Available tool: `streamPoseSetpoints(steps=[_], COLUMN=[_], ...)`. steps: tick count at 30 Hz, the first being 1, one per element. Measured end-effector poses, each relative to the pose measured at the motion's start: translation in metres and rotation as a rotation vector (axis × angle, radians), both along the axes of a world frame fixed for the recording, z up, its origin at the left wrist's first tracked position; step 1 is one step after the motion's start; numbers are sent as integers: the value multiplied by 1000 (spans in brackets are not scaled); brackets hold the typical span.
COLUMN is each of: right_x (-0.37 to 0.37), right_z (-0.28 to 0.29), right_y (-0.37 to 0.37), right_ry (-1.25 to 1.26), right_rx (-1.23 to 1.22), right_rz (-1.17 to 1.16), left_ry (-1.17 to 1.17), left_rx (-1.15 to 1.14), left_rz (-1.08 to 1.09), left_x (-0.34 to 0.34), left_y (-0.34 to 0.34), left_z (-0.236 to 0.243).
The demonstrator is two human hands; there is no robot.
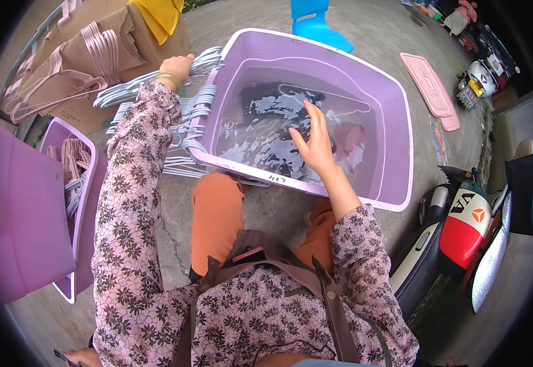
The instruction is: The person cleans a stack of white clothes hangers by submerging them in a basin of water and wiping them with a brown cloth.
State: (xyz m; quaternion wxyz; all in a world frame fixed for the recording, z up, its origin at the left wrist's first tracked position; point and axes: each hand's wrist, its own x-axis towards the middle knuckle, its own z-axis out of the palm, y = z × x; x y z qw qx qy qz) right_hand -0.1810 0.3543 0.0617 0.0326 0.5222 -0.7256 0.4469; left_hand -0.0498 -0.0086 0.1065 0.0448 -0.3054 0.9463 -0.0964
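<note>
A large purple tub (404, 156) with a pale rim holds water. My left hand (177, 67) is closed on pale blue-grey clothes hangers (119, 92) at the tub's left rim. More such hangers (184, 164) are hooked in a row along that rim, below this hand. Over the water, my right hand (315, 144) is open, thumb apart from the fingers, holding nothing. A pale wire-like hanger (333, 98) shows in the water beyond it. Something pinkish (349, 139) lies in the water to its right; its kind is unclear.
At left are a cardboard box (83, 110) with pink hangers (58, 82) and a purple bin (25, 202) with more hangers. A blue plastic seat (318, 27) stands beyond the tub, a pink lid (430, 92) at right. A scooter (456, 226) stands at near right. Another hand (84, 356) shows at lower left.
</note>
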Motion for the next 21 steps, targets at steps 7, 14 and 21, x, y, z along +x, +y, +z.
streamPoseSetpoints(steps=[7, 14, 21], right_x=[-1, -10, -8], right_z=[-5, -10, -5], right_y=[-7, -3, -1], right_ry=[-17, -88, -142], right_rx=[64, 124, 120], right_rz=[16, -13, -32], left_ry=[-96, -113, -44], left_rx=[33, 5, 17], left_rz=[-135, -142, -93], left_x=[-16, -44, -39], left_y=[-16, -39, -57], left_z=[-5, -56, -81])
